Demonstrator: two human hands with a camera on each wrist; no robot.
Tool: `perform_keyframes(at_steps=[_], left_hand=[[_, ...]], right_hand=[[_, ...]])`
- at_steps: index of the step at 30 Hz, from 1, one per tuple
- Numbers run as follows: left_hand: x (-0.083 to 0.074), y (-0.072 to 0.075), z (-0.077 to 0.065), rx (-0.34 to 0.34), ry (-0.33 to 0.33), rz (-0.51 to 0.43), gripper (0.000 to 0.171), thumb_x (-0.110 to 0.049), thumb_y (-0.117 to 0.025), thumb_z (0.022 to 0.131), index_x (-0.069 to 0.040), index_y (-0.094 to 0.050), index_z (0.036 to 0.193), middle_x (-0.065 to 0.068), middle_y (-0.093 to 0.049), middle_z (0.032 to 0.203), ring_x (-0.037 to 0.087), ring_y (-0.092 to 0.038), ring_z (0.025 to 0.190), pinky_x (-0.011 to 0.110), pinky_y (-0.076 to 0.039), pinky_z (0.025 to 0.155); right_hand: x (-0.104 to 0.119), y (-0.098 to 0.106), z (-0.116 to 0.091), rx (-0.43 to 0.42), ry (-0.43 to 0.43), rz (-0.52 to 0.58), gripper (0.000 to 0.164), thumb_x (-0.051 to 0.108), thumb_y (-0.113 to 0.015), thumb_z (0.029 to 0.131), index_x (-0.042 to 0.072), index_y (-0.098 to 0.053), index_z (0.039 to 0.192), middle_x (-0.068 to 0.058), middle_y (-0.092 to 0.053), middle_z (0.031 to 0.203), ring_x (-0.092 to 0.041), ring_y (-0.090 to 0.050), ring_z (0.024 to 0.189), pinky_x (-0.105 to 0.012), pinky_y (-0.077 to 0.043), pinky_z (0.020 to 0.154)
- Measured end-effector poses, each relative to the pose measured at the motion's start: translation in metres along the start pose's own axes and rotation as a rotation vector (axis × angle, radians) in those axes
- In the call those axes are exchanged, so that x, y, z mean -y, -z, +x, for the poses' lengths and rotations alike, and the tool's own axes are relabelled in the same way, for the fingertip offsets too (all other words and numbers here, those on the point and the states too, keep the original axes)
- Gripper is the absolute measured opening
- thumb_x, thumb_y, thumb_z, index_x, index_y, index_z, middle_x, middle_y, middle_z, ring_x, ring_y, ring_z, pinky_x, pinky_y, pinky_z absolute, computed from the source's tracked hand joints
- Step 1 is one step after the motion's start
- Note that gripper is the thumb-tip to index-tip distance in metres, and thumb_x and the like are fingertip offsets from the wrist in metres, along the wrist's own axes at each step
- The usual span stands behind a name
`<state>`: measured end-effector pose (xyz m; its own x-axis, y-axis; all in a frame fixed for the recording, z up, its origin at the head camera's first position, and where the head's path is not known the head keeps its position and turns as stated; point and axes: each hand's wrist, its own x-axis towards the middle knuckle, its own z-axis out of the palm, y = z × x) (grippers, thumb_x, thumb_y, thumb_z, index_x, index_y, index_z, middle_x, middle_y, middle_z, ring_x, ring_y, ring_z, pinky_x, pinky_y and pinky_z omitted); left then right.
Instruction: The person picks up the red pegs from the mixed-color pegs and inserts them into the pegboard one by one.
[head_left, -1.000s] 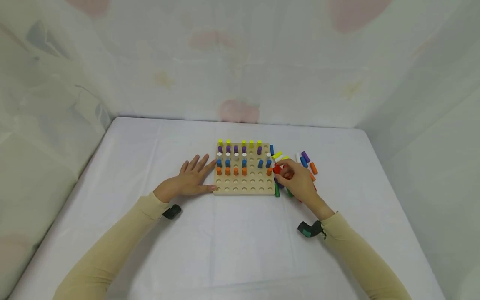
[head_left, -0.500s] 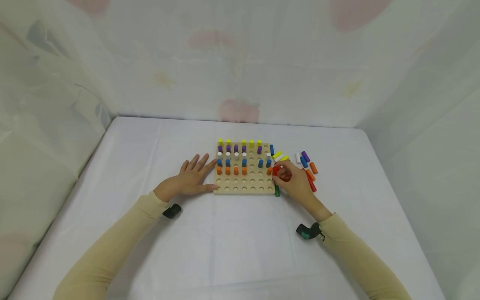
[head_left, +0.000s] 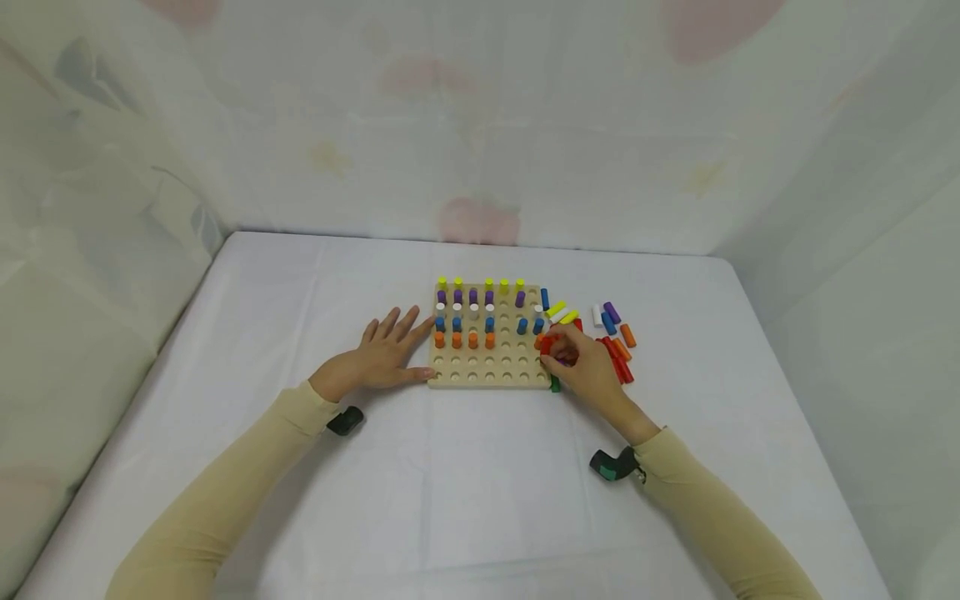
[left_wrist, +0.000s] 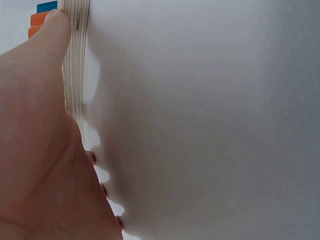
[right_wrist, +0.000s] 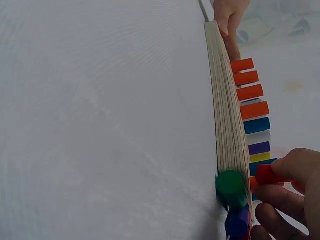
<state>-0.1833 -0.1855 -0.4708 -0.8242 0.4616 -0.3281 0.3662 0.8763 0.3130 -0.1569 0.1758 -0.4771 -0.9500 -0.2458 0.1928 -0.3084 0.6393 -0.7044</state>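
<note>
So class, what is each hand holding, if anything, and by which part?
The right hand pinches a red peg by its sides, one end showing. The left hand holds nothing, just touching the pegboard.

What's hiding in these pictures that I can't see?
Head view: anything directly beneath the right hand, which covers it.
Left wrist view: most of the pegboard, cut off by the top edge and covered by the left hand.
Right wrist view: one end of the red peg, behind gripping fingers.
</note>
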Motion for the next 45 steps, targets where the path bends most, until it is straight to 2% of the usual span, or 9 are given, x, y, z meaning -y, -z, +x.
perform_keyframes(at_steps=[7,13,28,37,45], left_hand=[[-0.0003,0.0013,-0.0008,0.028,0.01,0.035,0.095,-0.07,-0.046,0.092,-0.025,0.003,0.161,0.015,0.012,0.168,0.046,0.013,0.153,0.07,0.002,0.119],[-0.0007,0.0008,-0.001,0.024,0.009,0.026,0.095,-0.069,-0.047,0.093,-0.025,0.002,0.161,0.016,0.011,0.168,0.046,0.013,0.153,0.071,0.002,0.119],[-0.0012,0.0008,-0.0022,0.011,0.004,0.026,0.094,-0.067,-0.049,0.093,-0.024,0.001,0.161,0.017,0.01,0.168,0.048,0.012,0.152,0.071,0.002,0.118],[-0.0013,0.0011,-0.001,0.026,0.006,0.026,0.095,-0.069,-0.046,0.093,-0.025,0.004,0.16,0.016,0.012,0.168,0.046,0.013,0.153,0.07,0.002,0.119],[0.0001,0.0004,-0.0002,0.018,0.011,0.025,0.095,-0.069,-0.048,0.093,-0.026,0.003,0.161,0.016,0.012,0.168,0.047,0.013,0.153,0.07,0.003,0.119]], right_hand=[[-0.0014,-0.0012,-0.001,-0.016,0.063,0.023,0.036,0.012,-0.078,0.085,0.01,-0.063,0.119,-0.009,-0.075,0.09,-0.019,-0.069,0.078,-0.037,-0.061,0.075],[-0.0023,-0.0027,-0.0013,-0.03,0.094,0.043,0.032,0.011,-0.078,0.085,0.008,-0.066,0.114,-0.009,-0.075,0.091,-0.018,-0.069,0.077,-0.035,-0.06,0.072],[-0.0022,-0.0046,-0.0023,-0.038,0.098,0.053,0.031,0.01,-0.078,0.085,0.009,-0.065,0.114,-0.008,-0.074,0.095,-0.017,-0.067,0.08,-0.033,-0.06,0.073],[-0.0042,-0.007,-0.0032,-0.045,0.125,0.012,0.028,0.012,-0.077,0.086,0.011,-0.066,0.112,-0.005,-0.073,0.096,-0.013,-0.065,0.08,-0.022,-0.056,0.073],[-0.0038,-0.0071,-0.0032,-0.062,0.146,0.0,0.028,0.012,-0.078,0.085,0.01,-0.067,0.111,-0.006,-0.072,0.098,-0.016,-0.063,0.083,-0.023,-0.054,0.073]])
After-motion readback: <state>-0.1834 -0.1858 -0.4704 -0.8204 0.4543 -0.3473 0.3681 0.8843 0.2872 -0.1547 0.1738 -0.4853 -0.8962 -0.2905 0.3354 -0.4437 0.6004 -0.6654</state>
